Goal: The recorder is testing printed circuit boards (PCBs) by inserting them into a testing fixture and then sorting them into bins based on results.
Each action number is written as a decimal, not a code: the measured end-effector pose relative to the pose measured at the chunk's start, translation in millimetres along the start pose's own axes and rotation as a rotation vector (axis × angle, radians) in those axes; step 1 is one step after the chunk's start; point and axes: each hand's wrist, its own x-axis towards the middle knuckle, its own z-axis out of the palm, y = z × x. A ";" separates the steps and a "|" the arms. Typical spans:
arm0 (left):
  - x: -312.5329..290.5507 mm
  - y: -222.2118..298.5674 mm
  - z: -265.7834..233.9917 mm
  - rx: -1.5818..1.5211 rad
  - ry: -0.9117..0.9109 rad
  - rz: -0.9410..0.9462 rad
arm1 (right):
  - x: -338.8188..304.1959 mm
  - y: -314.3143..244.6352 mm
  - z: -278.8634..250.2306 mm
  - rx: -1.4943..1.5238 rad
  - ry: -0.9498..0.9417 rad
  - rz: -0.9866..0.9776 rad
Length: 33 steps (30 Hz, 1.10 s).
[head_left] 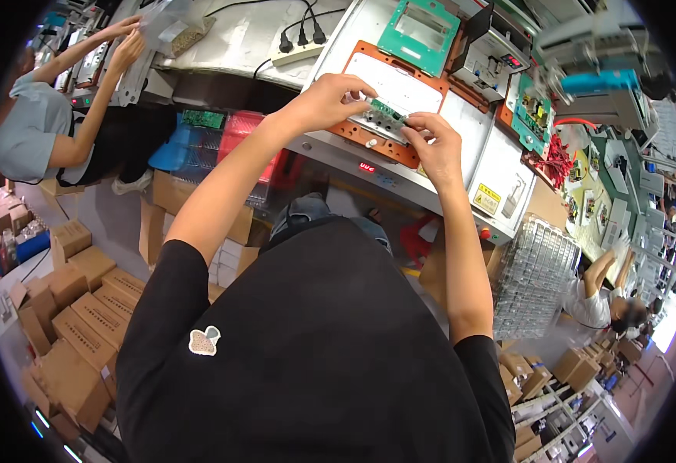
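Between my two hands is a small green circuit board (388, 113) with dark components along it. My left hand (329, 100) pinches its left end with thumb and fingers. At the opposite end, the fingertips of my right hand (437, 145) close on the board's edge. Beneath the board lies an orange-brown fixture frame (343, 147) with a white plate (400, 81) inside it. The frame rests on a white bench-top machine (326, 65). Whether the board touches the fixture, I cannot tell.
A green framed panel (419, 35) stands behind the fixture. Right of it are a black control box (492, 58) and another green board fixture (529, 116). A power strip (298, 52) lies at the back left. Stacked clear trays (535, 278), cardboard boxes (91, 328) and co-workers flank me.
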 end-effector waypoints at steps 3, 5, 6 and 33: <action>-6.1 -0.4 8.2 0.070 -0.002 0.161 | -7.5 2.4 -4.2 -0.094 0.012 -0.075; -7.5 4.1 12.4 0.061 0.002 0.179 | -11.8 3.3 -10.0 -0.107 0.020 -0.133; -8.2 5.5 14.5 0.058 0.007 0.198 | -13.1 4.2 -12.0 -0.111 0.020 -0.129; -52.1 36.6 129.4 0.278 0.566 0.130 | 212.7 26.0 -72.5 -0.577 0.211 -0.567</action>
